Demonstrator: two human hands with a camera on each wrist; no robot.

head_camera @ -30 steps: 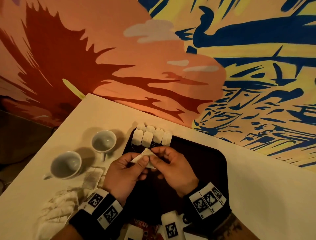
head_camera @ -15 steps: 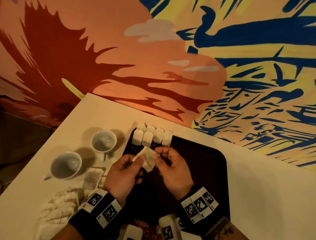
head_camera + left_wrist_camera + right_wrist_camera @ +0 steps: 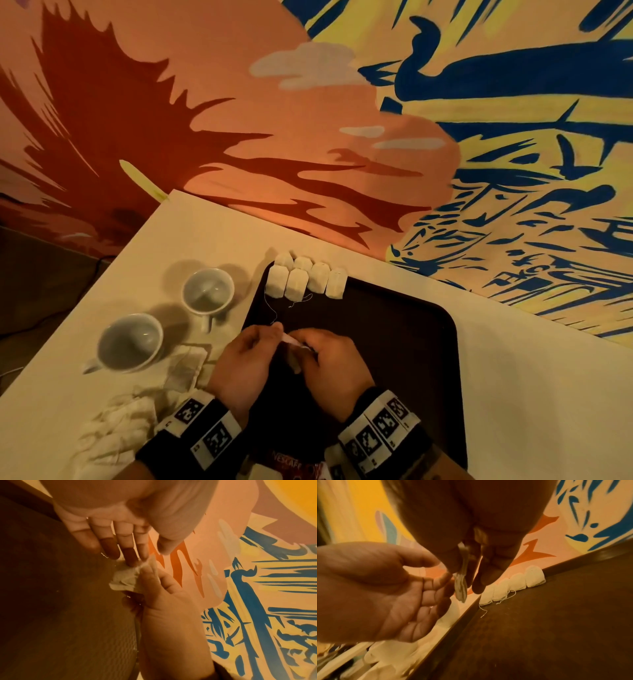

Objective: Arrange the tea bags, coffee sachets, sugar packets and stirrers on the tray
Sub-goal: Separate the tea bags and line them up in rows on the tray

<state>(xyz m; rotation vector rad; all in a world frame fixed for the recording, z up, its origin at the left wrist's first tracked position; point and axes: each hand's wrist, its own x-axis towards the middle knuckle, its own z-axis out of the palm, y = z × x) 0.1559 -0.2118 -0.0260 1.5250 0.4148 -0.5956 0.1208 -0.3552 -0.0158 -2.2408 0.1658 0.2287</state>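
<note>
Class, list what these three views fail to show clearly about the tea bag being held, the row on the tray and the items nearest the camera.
- Held tea bag: head view, mostly covered by the left hand and right hand.
- Row of tea bags on the tray: back ones overlapped, count unsure.
- Red sachet: cut off by bottom edge, wristbands overlap it.
- Stirrers, sugar packets: not identifiable.

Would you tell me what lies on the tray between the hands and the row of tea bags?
In the head view, only loose strings trail from the tea bags toward the hands; otherwise bare dark tray.
</note>
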